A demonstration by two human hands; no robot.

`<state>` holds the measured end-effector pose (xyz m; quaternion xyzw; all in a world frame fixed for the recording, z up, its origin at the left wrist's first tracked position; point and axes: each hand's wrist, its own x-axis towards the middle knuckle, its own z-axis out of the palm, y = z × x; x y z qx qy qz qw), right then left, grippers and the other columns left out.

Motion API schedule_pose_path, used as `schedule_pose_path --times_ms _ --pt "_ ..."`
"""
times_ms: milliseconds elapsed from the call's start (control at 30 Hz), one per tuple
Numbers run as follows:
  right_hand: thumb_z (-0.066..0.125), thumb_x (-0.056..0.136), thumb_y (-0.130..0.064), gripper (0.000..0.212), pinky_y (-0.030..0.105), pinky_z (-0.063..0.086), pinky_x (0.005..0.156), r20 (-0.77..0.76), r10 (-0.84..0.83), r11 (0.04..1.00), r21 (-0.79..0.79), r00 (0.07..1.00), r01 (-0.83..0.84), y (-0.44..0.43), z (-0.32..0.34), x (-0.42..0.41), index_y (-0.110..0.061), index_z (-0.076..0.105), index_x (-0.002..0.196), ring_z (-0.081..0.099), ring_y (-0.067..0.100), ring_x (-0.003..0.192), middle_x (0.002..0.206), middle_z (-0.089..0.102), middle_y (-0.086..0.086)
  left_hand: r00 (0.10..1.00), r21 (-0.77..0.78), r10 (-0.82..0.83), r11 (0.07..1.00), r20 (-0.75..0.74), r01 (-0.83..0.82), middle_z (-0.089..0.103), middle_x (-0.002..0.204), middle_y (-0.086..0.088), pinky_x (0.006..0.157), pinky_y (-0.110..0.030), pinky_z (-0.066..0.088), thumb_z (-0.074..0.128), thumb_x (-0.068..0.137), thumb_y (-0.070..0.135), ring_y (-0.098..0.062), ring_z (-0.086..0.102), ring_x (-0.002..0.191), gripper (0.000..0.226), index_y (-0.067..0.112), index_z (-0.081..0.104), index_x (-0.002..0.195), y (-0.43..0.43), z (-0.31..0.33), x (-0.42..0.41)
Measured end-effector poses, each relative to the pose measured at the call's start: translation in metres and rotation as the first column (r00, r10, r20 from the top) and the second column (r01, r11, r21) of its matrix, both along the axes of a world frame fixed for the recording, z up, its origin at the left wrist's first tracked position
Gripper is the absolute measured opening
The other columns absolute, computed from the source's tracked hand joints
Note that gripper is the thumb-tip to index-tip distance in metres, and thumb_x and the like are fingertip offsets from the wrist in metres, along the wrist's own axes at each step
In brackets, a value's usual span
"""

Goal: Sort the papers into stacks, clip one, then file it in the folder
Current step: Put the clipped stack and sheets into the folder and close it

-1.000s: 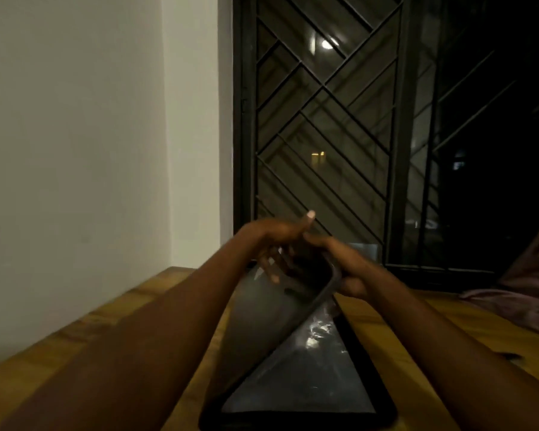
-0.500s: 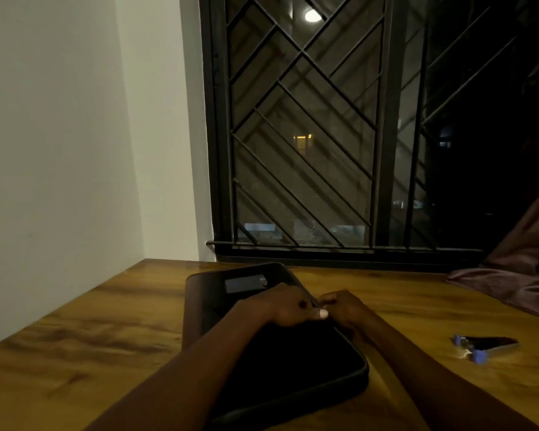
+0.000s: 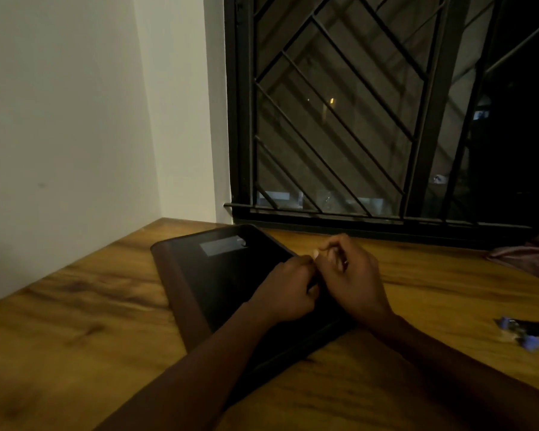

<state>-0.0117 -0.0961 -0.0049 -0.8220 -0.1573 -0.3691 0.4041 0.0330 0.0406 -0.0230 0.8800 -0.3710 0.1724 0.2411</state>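
Here we find the black rectangular folder [image 3: 224, 275], brown along its spine, lying closed on the wooden table [image 3: 75, 321] at our twelve o'clock. Our left hand [image 3: 285, 290] rests curled on its three o'clock edge, touching the right hand [image 3: 352, 278], also curled; whether either pinches anything, we cannot tell.

The folder [image 3: 218, 275] lies on the table [image 3: 75, 321] near the corner, wall [image 3: 59, 119] to its left, window [image 3: 339, 135] behind. The left hand [image 3: 288, 290] and right hand [image 3: 352, 275] meet at its right edge; a clip [image 3: 523, 332] lies well to the right, cloth [image 3: 529, 256] beyond it.
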Motion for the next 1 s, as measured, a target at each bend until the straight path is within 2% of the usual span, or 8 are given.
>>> schedule_pose_path --times_ms 67,133,233,367,433,600,700,1000 --pt "0.063 0.085 -0.036 0.017 0.012 0.039 0.056 -0.011 0.14 0.976 -0.166 0.99 -0.14 0.015 -0.002 -0.043 -0.028 0.056 0.073 0.056 0.005 0.061 0.065 0.056 -0.01 0.998 0.031 0.01 0.999 -0.058 -0.009 0.06 0.113 -0.006 0.093 -0.042 0.046 0.054 0.09 0.034 -0.023 0.056 0.106 0.026 0.014 0.063 0.105 -0.001 -0.001 0.003" --pt "0.061 0.084 -0.046 0.021 0.013 0.039 0.058 -0.197 0.264 0.883 -0.345 0.944 -0.319 0.036 -0.008 -0.081 -0.032 0.056 0.068 0.056 0.0 0.062 0.064 0.058 -0.014 0.998 0.052 0.009 0.999 -0.059 -0.006 0.059 0.115 -0.001 0.098 -0.042 0.043 0.055 0.09 0.032 -0.019 0.052 0.113 0.021 0.022 0.063 0.105 -0.001 -0.001 0.004" --pt "0.059 0.085 -0.046 0.017 0.018 0.037 0.085 -0.425 0.29 0.729 -0.483 0.858 -0.486 0.06 -0.017 -0.108 -0.035 0.065 0.097 0.052 -0.009 0.099 0.106 0.063 -0.02 0.994 -0.06 0.005 0.998 -0.108 -0.011 0.063 0.107 0.002 0.093 -0.029 0.045 0.063 0.09 0.022 -0.011 0.056 0.103 0.012 0.02 0.07 0.101 0.003 0.0 0.005" --pt "0.056 0.086 -0.04 0.027 0.025 0.042 0.096 -0.38 0.313 0.7 -0.527 0.87 -0.482 0.077 -0.017 -0.117 -0.023 0.069 0.101 0.059 0.013 0.106 0.108 0.068 -0.005 0.977 -0.219 0.002 0.974 -0.215 -0.05 0.069 0.099 0.001 0.083 -0.017 0.047 0.067 0.089 0.017 -0.006 0.062 0.093 0.01 0.015 0.075 0.095 0.006 0.001 0.004" --pt "0.052 0.084 -0.036 0.036 0.026 0.037 0.106 -0.317 0.325 0.723 -0.524 0.891 -0.45 0.081 -0.019 -0.116 -0.019 0.07 0.11 0.054 0.012 0.118 0.119 0.065 -0.005 0.974 -0.237 0.0 0.97 -0.227 -0.055 0.069 0.098 0.002 0.083 -0.016 0.047 0.067 0.09 0.017 -0.006 0.062 0.093 0.009 0.016 0.075 0.094 0.005 -0.001 0.006" --pt "0.059 0.082 -0.03 0.023 0.028 0.05 0.086 -0.282 0.295 0.784 -0.475 0.913 -0.4 0.077 -0.02 -0.12 -0.024 0.073 0.099 0.063 0.01 0.098 0.103 0.07 -0.007 0.97 -0.255 0.009 0.964 -0.244 -0.073 0.07 0.096 0.005 0.083 -0.012 0.044 0.066 0.091 0.016 -0.005 0.063 0.094 0.009 0.014 0.075 0.094 0.005 0.001 0.007" --pt "0.061 0.082 -0.033 0.017 0.026 0.051 0.074 -0.272 0.242 0.819 -0.457 0.931 -0.347 0.076 -0.02 -0.123 -0.023 0.073 0.09 0.063 0.011 0.084 0.091 0.07 -0.007 0.963 -0.252 0.031 0.962 -0.267 -0.101 0.072 0.098 0.002 0.086 -0.018 0.047 0.066 0.092 0.017 -0.009 0.064 0.096 0.011 0.013 0.075 0.096 0.006 0.0 0.01" --pt "0.065 0.085 -0.03 0.015 0.02 0.043 0.071 -0.301 0.167 0.859 -0.423 0.939 -0.289 0.077 -0.018 -0.129 -0.019 0.074 0.09 0.061 0.009 0.083 0.091 0.07 -0.006 0.946 -0.258 0.077 0.953 -0.314 -0.162 0.067 0.097 0.008 0.087 -0.017 0.041 0.064 0.093 0.018 -0.004 0.059 0.094 0.012 0.016 0.074 0.1 0.009 0.005 0.012"
